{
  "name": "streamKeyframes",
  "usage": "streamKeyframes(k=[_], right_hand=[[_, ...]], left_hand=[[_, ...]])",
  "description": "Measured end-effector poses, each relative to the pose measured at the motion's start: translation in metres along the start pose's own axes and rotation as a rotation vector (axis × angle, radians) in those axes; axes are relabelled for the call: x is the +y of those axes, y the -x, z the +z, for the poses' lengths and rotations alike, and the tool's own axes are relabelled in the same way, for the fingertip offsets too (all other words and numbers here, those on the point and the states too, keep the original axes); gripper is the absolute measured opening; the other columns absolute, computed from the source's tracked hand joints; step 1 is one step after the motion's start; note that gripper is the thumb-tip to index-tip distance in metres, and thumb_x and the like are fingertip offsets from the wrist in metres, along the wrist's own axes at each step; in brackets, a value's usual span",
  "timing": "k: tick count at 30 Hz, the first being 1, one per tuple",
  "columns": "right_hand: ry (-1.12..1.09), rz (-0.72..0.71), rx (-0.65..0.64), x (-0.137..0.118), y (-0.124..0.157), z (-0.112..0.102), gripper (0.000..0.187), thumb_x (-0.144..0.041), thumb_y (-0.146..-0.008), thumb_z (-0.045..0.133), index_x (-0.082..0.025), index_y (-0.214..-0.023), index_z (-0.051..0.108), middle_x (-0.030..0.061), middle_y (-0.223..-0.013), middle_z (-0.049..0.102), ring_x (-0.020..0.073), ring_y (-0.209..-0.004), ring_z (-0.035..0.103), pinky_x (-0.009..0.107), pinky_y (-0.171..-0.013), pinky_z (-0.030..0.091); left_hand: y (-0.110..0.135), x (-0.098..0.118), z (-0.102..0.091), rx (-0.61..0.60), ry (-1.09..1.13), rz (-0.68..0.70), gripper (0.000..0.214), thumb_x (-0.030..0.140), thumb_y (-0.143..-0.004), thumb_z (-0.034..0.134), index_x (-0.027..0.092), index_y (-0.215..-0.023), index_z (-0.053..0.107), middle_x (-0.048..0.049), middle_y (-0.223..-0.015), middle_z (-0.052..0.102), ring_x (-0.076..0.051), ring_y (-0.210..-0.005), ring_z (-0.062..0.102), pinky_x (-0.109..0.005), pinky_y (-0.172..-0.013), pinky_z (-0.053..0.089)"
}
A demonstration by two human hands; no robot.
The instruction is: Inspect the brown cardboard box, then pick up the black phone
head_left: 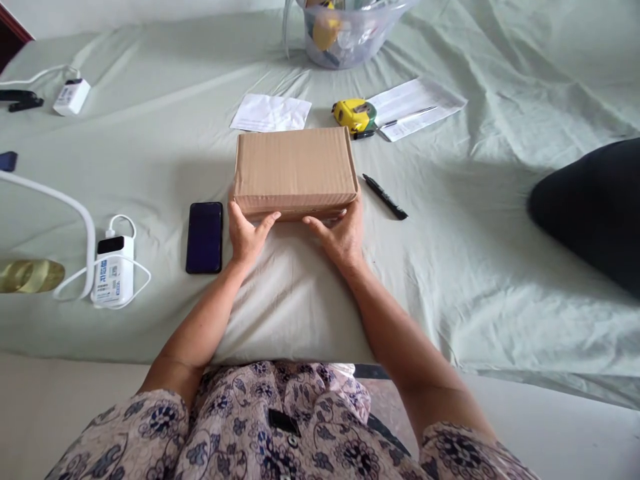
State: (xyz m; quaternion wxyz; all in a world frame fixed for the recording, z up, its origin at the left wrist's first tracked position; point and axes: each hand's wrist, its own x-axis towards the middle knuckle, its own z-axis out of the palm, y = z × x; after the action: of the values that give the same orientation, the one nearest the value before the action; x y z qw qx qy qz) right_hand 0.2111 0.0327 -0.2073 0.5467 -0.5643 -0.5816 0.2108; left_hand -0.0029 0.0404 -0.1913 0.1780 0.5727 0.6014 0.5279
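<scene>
The cardboard box (295,170) lies closed on the green sheet (450,267). The left hand (246,235) and the right hand (340,233) grip its near edge, thumbs pointing inward, fingers clamped on the box corners. A phone (204,237) lies left of the box, a black pen (385,197) right of it.

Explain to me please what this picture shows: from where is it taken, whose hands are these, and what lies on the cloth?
There is no machine. A camera worn on a person's head looks down at their two bare hands. The left hand and the right hand grip the near edge of a closed cardboard box, which rests on a pale green sheet. Left of the box lie a dark phone and a white power bank with its cable. Right of it lies a black pen. Behind it are a yellow tape measure, papers and a clear plastic container.
</scene>
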Motion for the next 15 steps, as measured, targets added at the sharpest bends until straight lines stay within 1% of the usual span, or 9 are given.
streamKeyframes(k=[2, 4, 7, 9, 11, 13, 15], right_hand=[[0.056, 0.018, 0.096, -0.003, 0.004, 0.004, 0.115, -0.075, -0.061, 0.083, -0.027, -0.152, 0.031, 0.0185, -0.153, 0.043, 0.0381, -0.144, 0.043, 0.061, -0.119, 0.042], [0.081, 0.061, 0.158, -0.005, 0.006, 0.007, 0.117, -0.076, -0.058, 0.084, -0.026, -0.150, 0.032, 0.0193, -0.149, 0.045, 0.0386, -0.142, 0.043, 0.063, -0.121, 0.039], [0.068, 0.122, 0.182, -0.005, 0.006, 0.009, 0.112, -0.078, -0.056, 0.083, -0.025, -0.145, 0.039, 0.0176, -0.139, 0.050, 0.0375, -0.133, 0.049, 0.065, -0.116, 0.043], [0.052, 0.121, 0.165, -0.005, 0.002, 0.005, 0.102, -0.077, -0.060, 0.081, -0.025, -0.141, 0.046, 0.0148, -0.130, 0.056, 0.0340, -0.123, 0.055, 0.061, -0.107, 0.051], [0.025, 0.087, 0.122, -0.005, -0.002, -0.001, 0.085, -0.075, -0.069, 0.076, -0.027, -0.136, 0.054, 0.0106, -0.120, 0.061, 0.0278, -0.109, 0.061, 0.052, -0.095, 0.058], [-0.009, 0.049, 0.074, -0.005, -0.007, -0.008, 0.065, -0.070, -0.078, 0.070, -0.030, -0.129, 0.061, 0.0066, -0.112, 0.063, 0.0223, -0.097, 0.063, 0.044, -0.085, 0.061], [-0.037, 0.027, 0.036, -0.005, -0.011, -0.014, 0.052, -0.066, -0.083, 0.066, -0.031, -0.122, 0.066, 0.0045, -0.107, 0.064, 0.0198, -0.094, 0.064, 0.039, -0.081, 0.062]], left_hand=[[0.005, 0.000, 0.005, 0.011, -0.025, -0.009, 0.112, 0.064, -0.059, 0.093, 0.013, -0.142, 0.037, -0.0266, -0.146, 0.052, -0.041, -0.148, 0.044, -0.054, -0.125, 0.036], [0.009, -0.001, 0.010, 0.020, -0.049, -0.032, 0.114, 0.065, -0.054, 0.094, 0.012, -0.139, 0.039, -0.0289, -0.146, 0.050, -0.044, -0.151, 0.038, -0.056, -0.126, 0.033], [0.009, -0.004, 0.012, 0.040, -0.058, -0.079, 0.107, 0.065, -0.056, 0.093, 0.011, -0.133, 0.042, -0.0304, -0.145, 0.050, -0.046, -0.153, 0.034, -0.058, -0.126, 0.032], [0.006, -0.005, 0.010, 0.060, -0.042, -0.096, 0.102, 0.064, -0.058, 0.093, 0.011, -0.130, 0.043, -0.0307, -0.145, 0.050, -0.046, -0.152, 0.035, -0.058, -0.126, 0.031], [0.002, -0.005, 0.005, 0.065, -0.005, -0.084, 0.097, 0.062, -0.061, 0.091, 0.014, -0.129, 0.042, -0.0289, -0.146, 0.049, -0.043, -0.149, 0.040, -0.056, -0.126, 0.033], [-0.002, -0.005, 0.001, 0.055, 0.039, -0.059, 0.090, 0.063, -0.066, 0.088, 0.017, -0.129, 0.042, -0.0253, -0.146, 0.051, -0.039, -0.144, 0.047, -0.053, -0.124, 0.037], [-0.005, -0.006, -0.001, 0.036, 0.078, -0.038, 0.084, 0.067, -0.073, 0.081, 0.021, -0.130, 0.040, -0.0216, -0.144, 0.054, -0.035, -0.139, 0.053, -0.049, -0.121, 0.041]])
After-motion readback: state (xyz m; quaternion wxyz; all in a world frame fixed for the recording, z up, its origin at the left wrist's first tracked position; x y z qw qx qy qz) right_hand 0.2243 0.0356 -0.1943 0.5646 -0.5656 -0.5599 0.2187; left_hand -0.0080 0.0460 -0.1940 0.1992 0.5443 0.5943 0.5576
